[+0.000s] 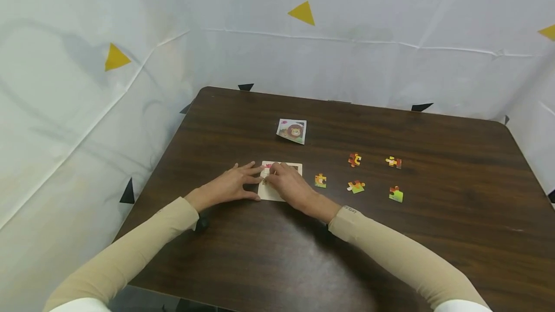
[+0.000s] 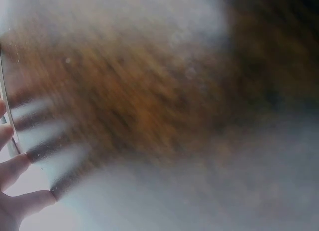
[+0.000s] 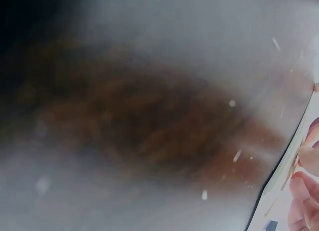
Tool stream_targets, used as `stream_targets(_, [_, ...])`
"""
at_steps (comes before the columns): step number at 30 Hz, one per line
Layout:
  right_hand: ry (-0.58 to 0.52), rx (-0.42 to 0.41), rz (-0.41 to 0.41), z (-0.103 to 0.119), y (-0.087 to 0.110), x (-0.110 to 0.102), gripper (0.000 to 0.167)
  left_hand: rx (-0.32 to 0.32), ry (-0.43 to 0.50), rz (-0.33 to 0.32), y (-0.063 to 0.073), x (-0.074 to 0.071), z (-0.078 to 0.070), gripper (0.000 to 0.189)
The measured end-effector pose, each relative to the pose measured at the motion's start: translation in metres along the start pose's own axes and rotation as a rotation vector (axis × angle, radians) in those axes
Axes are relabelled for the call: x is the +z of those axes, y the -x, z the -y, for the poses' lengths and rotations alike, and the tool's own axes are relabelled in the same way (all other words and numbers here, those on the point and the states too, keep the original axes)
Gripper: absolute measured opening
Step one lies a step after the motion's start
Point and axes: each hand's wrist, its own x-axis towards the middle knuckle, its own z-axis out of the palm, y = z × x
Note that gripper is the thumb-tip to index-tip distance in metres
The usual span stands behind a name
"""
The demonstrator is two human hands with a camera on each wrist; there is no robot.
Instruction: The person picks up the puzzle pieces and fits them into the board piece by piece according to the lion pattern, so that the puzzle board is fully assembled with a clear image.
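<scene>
A square, cream puzzle tray (image 1: 272, 195) lies flat on the table under both hands. My left hand (image 1: 230, 184) is at its left side, fingers spread and extended, fingertips touching the tray's edge. The left wrist view shows those spread fingers (image 2: 35, 203) on the glossy tabletop. Over the tray, my right hand (image 1: 291, 184) curls its fingers and pinches a small puzzle piece (image 1: 265, 181) near the left side; fingers hide most of it. Pink printing (image 1: 268, 165) shows at the tray's top left. In the right wrist view, curled fingers (image 3: 301, 191) are beside the tray's edge.
Right of the tray lie several loose jigsaw pieces, among them an orange one (image 1: 320, 180), a red-orange one (image 1: 354, 160) and a green one (image 1: 396, 194). A lion picture card (image 1: 292, 131) with a raised corner is behind the tray. White sheeting (image 1: 347, 69) surrounds the dark wooden table (image 1: 282, 249).
</scene>
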Motion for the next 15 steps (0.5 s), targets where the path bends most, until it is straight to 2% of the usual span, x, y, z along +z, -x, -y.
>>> stream_targets(7, [-0.013,0.014,-0.012,0.0016,-0.0002,-0.0002,0.010,0.005,0.000,-0.009,0.0000,-0.0004,-0.0004,0.061])
stream_targets(15, [0.047,0.051,0.007,0.0067,0.0028,-0.0006,0.011,0.017,0.011,-0.018,0.0014,-0.0003,-0.0006,0.061])
